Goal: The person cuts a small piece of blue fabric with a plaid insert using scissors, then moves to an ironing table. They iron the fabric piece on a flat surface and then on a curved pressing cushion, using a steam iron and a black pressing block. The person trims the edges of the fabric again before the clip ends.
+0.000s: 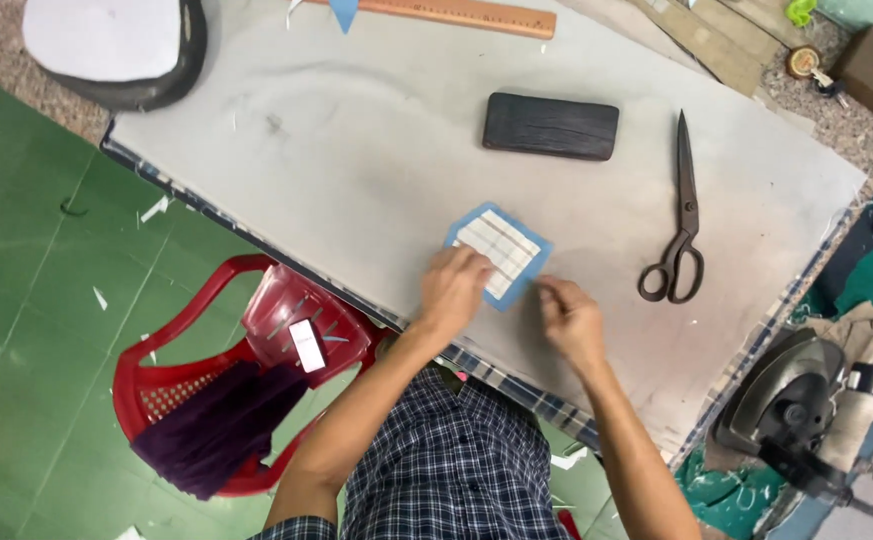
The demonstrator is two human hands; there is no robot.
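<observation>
**Mia:** What is far over on the left?

**Ben:** A red plastic chair stands on the green floor. A dark purple cloth lies on its seat, and a small white phone lies beside the cloth. At the far left corner sits a black round thing with a white sheet on top.

**Mia:** And in the middle?

**Ben:** A big grey tabletop. Near its close edge lies a small blue piece with white checked cloth on it. The left hand presses down on its near left corner, fingers bent and flat on the cloth. It is pushing, not wrapping around anything.

**Mia:** What about the other hand?

**Ben:** The right hand rests just right of the piece. Its fingertips are curled together at the near right edge. I cannot tell if its grip pinches the edge or only touches it.

**Mia:** What else is there?

**Ben:** A dark block lies farther back. A wooden ruler lies at the far edge. Black scissors lie shut to the right. A dark iron sits off the near right corner.
</observation>
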